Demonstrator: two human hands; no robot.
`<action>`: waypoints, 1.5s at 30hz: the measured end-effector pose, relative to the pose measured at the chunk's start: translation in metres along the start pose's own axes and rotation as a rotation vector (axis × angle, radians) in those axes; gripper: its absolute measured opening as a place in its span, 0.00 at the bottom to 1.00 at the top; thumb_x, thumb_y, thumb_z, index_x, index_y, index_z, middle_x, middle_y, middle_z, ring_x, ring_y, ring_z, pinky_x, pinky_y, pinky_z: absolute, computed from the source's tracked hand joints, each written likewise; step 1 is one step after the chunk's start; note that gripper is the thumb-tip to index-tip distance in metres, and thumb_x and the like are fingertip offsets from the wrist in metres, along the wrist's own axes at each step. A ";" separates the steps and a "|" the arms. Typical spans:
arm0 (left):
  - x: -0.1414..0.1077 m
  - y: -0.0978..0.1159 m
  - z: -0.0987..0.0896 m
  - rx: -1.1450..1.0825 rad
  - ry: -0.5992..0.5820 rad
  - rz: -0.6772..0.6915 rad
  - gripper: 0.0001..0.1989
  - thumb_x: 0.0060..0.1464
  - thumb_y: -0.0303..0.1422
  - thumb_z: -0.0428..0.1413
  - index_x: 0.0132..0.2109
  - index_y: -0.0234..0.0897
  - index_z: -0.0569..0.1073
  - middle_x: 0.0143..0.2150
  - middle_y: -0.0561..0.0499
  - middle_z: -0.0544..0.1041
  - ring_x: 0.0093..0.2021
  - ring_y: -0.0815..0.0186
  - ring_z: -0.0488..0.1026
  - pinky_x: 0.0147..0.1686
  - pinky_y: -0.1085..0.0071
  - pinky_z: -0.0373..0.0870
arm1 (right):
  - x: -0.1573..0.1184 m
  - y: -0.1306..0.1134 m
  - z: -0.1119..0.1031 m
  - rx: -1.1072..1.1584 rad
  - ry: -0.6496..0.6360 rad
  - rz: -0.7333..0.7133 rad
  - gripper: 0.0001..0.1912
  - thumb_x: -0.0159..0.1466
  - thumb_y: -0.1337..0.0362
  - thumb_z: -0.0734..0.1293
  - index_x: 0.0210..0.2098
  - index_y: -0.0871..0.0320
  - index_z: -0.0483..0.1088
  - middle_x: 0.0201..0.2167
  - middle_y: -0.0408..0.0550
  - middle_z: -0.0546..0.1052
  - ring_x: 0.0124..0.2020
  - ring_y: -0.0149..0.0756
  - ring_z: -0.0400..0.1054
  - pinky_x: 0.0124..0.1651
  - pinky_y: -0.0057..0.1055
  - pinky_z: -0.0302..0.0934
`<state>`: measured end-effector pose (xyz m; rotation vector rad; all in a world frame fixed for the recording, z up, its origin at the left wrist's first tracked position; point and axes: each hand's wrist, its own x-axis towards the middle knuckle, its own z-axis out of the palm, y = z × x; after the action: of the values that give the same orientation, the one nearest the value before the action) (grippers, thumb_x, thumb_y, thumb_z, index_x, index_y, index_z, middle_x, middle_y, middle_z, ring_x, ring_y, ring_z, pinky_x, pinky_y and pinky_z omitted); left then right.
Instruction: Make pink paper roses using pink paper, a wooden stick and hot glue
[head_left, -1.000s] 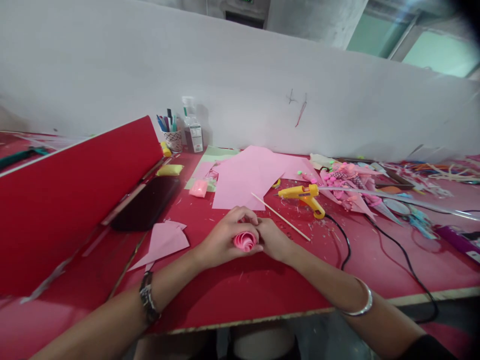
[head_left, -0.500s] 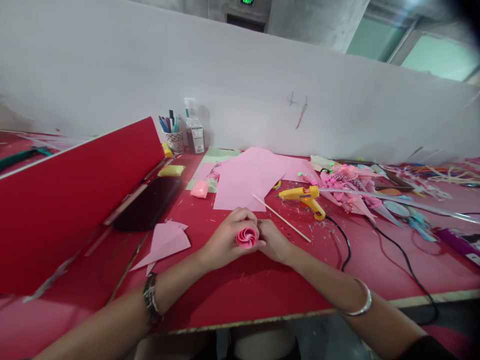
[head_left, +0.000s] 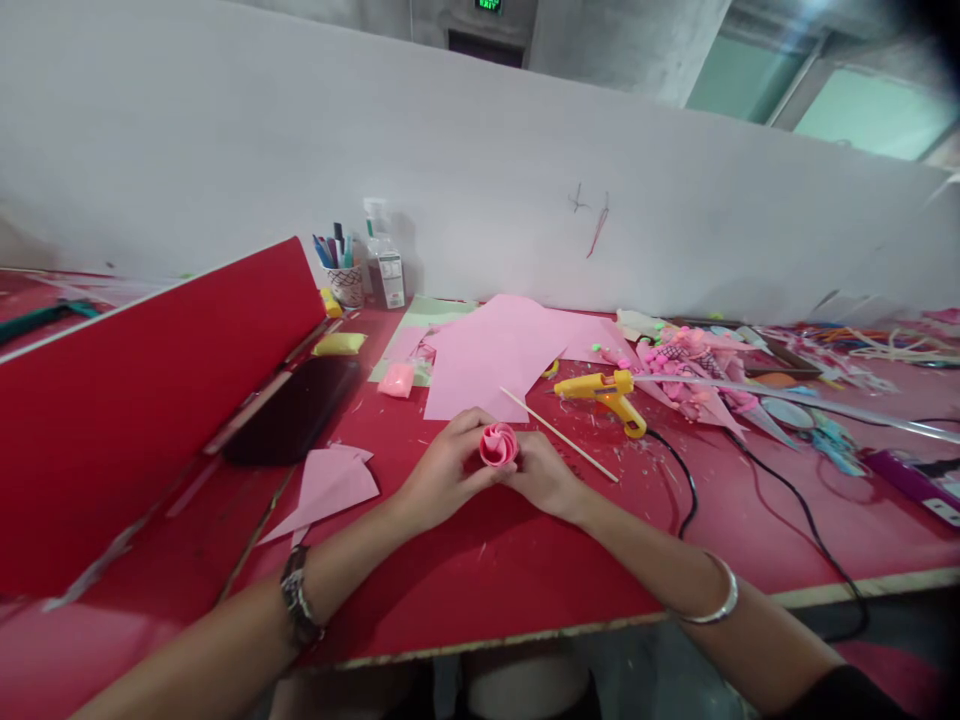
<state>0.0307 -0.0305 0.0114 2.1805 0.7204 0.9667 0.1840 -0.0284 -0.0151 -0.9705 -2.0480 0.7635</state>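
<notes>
A pink paper rose (head_left: 499, 445), its petals spiralling inward, faces up between my two hands over the red table. My left hand (head_left: 450, 468) closes round its left side, with the thumb along the front. From the right, my right hand (head_left: 546, 474) grips it too, its fingertips partly hidden behind the rose and the other hand. Just beyond the hands lies a thin wooden stick (head_left: 559, 434). Large pink paper sheets (head_left: 487, 360) spread behind it, and a yellow glue gun (head_left: 604, 395) rests to the right.
On the left are cut pink paper pieces (head_left: 334, 485), a dark phone-like slab (head_left: 296, 410) and a slanted red board (head_left: 150, 400). A pen cup (head_left: 346, 286) and a bottle (head_left: 388, 272) stand by the wall. Pink decorations (head_left: 690, 370) and a black cord (head_left: 795, 510) lie right.
Both hands have shifted the rose slightly up, and its opening is turned a little. The left fingers have moved around it. The things on the table stay where they were.
</notes>
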 end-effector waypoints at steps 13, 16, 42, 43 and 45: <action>0.004 -0.014 -0.004 -0.418 0.189 -0.302 0.10 0.48 0.36 0.51 0.32 0.32 0.68 0.21 0.56 0.69 0.22 0.72 0.67 0.25 0.76 0.66 | 0.000 -0.012 -0.004 0.067 -0.119 0.142 0.15 0.59 0.60 0.59 0.22 0.62 0.68 0.19 0.44 0.70 0.23 0.29 0.64 0.28 0.24 0.56; 0.006 -0.011 -0.004 -0.400 0.183 -0.350 0.10 0.47 0.37 0.53 0.28 0.32 0.68 0.18 0.58 0.67 0.18 0.74 0.65 0.21 0.78 0.64 | -0.001 -0.013 -0.001 0.168 -0.141 0.182 0.14 0.60 0.61 0.58 0.23 0.63 0.68 0.20 0.45 0.71 0.23 0.29 0.64 0.28 0.25 0.57; 0.006 -0.033 -0.046 0.631 -0.013 -0.213 0.17 0.49 0.46 0.48 0.29 0.36 0.69 0.31 0.50 0.68 0.32 0.65 0.66 0.33 0.70 0.63 | 0.002 -0.006 -0.005 0.248 0.013 0.415 0.19 0.59 0.57 0.56 0.20 0.62 0.66 0.13 0.41 0.66 0.14 0.22 0.59 0.19 0.20 0.53; 0.006 -0.037 -0.050 0.695 0.064 -0.204 0.17 0.50 0.45 0.47 0.28 0.36 0.68 0.30 0.50 0.68 0.33 0.64 0.66 0.35 0.70 0.62 | 0.001 -0.005 -0.005 0.235 0.006 0.422 0.19 0.59 0.57 0.56 0.19 0.62 0.66 0.13 0.41 0.66 0.14 0.22 0.59 0.18 0.20 0.53; 0.006 -0.049 -0.059 0.827 0.275 -0.198 0.14 0.51 0.41 0.47 0.30 0.35 0.68 0.34 0.47 0.69 0.38 0.62 0.65 0.40 0.68 0.61 | -0.001 -0.005 -0.005 0.204 -0.013 0.413 0.19 0.59 0.57 0.57 0.18 0.62 0.65 0.12 0.41 0.66 0.14 0.23 0.59 0.18 0.20 0.52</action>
<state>-0.0229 0.0244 0.0092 2.5888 1.6694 0.9754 0.1861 -0.0307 -0.0091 -1.2871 -1.7556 1.1698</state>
